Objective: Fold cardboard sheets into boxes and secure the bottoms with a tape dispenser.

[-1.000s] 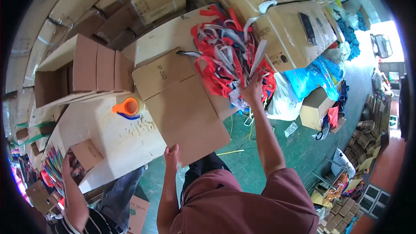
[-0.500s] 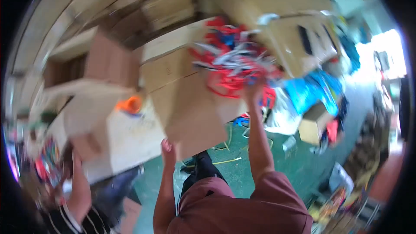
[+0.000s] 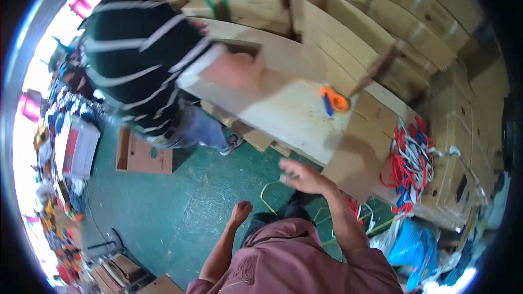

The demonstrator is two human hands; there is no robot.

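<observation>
My left hand [image 3: 241, 213] hangs over the green floor with its fingers curled in and nothing visible in it. My right hand [image 3: 303, 176] is raised near the table's front edge, fingers apart and holding nothing. Closest to it is a brown cardboard box [image 3: 357, 155] with a flap over the table edge. A heap of red, white and blue straps [image 3: 411, 158] lies on the cardboard to the right. On the pale wooden table [image 3: 283, 122] sits an orange and blue tape dispenser [image 3: 336, 100], beside a tall open carton [image 3: 343, 38].
At the left a person in a striped shirt [image 3: 144, 60] leans over the table, hands at a small open box [image 3: 245, 51]. An open carton [image 3: 144, 152] stands on the floor behind them. Stacked cartons [image 3: 414, 5] line the back. Blue plastic bags [image 3: 411, 245] lie lower right.
My view has swung left, bringing the co-worker and floor into sight. My right hand has come away from the straps, and my left hand has left the cardboard.
</observation>
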